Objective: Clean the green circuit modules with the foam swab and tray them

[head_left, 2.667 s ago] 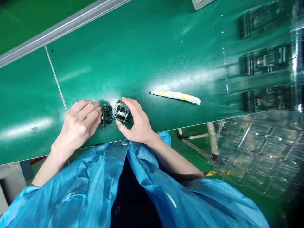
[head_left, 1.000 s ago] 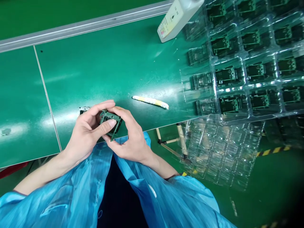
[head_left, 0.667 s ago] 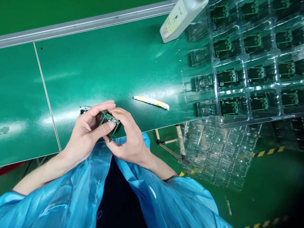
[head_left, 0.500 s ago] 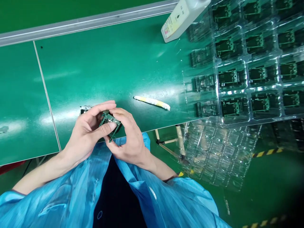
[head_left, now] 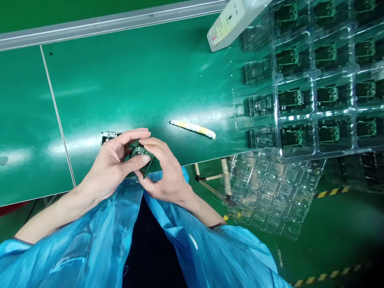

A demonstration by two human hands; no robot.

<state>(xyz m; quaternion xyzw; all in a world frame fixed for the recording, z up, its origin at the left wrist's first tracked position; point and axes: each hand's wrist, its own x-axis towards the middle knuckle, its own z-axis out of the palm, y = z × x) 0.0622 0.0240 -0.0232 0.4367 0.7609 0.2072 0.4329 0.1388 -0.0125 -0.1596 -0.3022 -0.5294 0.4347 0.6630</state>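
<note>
A small green circuit board assembly [head_left: 143, 153] is held between both hands just over the table's front edge. My left hand [head_left: 115, 162] grips it from the left, thumb pressed on its face. From the right, my right hand [head_left: 165, 172] closes round its outer edge, fingers above and thumb below. The hands partly cover the board. Behind my left fingers, a second board [head_left: 108, 136] lies on the table, mostly hidden. A yellow and white stick-like thing [head_left: 192, 129], seemingly wrapped, rests on the table right of my hands.
Clear plastic trays [head_left: 313, 116] with several boards in their pockets stand at the right. A white labelled bottle [head_left: 234, 26] is at the back, beside them. More clear trays [head_left: 276, 192] sit below the edge of the green table [head_left: 144, 80].
The board has turned and tilted slightly between my fingers. Both hands keep their hold, and the view has shifted a little.
</note>
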